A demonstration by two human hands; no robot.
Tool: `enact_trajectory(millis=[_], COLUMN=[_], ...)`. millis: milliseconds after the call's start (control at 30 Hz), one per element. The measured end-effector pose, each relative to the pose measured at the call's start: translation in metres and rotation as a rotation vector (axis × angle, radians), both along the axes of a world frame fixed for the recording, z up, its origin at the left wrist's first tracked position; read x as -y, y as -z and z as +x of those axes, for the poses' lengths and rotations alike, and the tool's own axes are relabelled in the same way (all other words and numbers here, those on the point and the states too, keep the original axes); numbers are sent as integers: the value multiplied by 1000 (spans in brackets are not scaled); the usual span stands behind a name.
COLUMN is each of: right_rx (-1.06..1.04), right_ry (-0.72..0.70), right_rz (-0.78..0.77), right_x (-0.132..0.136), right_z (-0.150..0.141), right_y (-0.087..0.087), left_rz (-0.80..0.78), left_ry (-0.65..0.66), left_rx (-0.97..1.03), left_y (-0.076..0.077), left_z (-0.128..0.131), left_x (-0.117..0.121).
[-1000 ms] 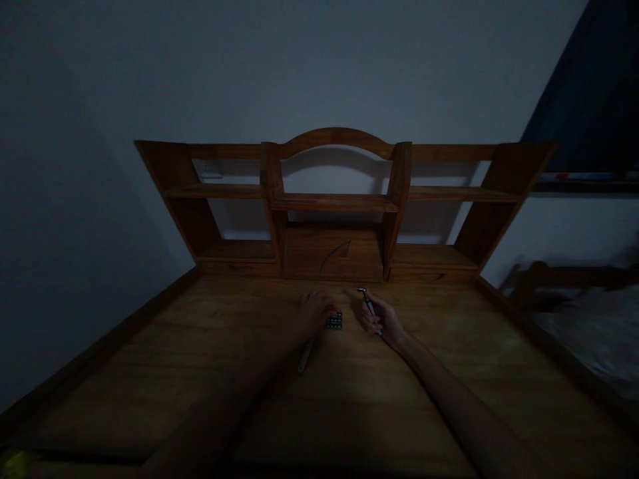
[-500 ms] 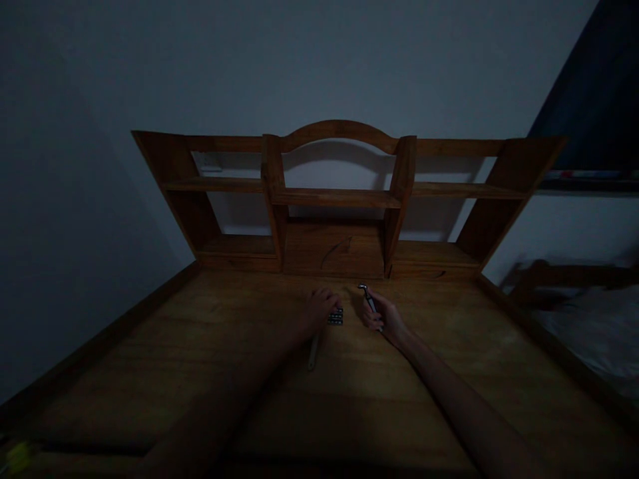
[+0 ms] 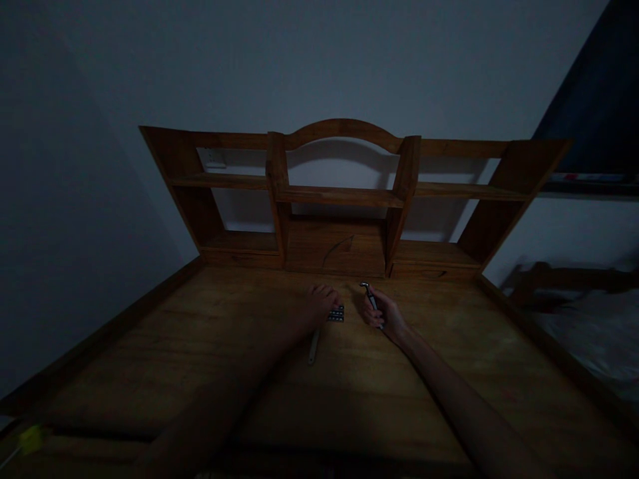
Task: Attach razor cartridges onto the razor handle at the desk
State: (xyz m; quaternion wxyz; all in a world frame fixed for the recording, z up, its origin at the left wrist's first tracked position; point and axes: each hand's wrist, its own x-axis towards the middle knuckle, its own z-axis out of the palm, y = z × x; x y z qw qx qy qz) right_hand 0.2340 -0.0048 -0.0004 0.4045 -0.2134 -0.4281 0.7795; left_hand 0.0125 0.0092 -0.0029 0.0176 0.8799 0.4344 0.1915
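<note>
My left hand (image 3: 324,302) rests low over the desk with its fingers curled and pressed together. At its right edge shows a small dark piece (image 3: 336,315) with rows of pale marks, partly covered by the fingers. A narrow light strip like a handle (image 3: 313,348), with a hole near its end, sticks out below the wrist; its upper part is hidden. To the right, my right hand (image 3: 385,315) is closed round a slim dark-handled tool (image 3: 371,299). The tool's shiny metal head is bent and points up and left, apart from the dark piece.
The wooden desk top (image 3: 239,346) carries a shelf unit (image 3: 339,195) along its back, against the wall. A raised edge (image 3: 544,339) runs along the right side. A yellow object (image 3: 30,439) lies at the lower left. Light is dim.
The view has shifted slightly. Both hands keep nearly the same places and grips, and the tool stays in my right hand.
</note>
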Motion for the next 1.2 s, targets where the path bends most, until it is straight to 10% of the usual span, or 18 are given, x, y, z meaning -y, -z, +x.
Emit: enact_trajectory(millis=[1200], right_rx=[27], right_ry=[18], right_rz=[-9], right_x=[0], right_z=[1], right_y=[2], left_rz=[-190], left_ry=[-5], left_rx=[89], left_y=[-3], left_z=[-11], left_x=[-15])
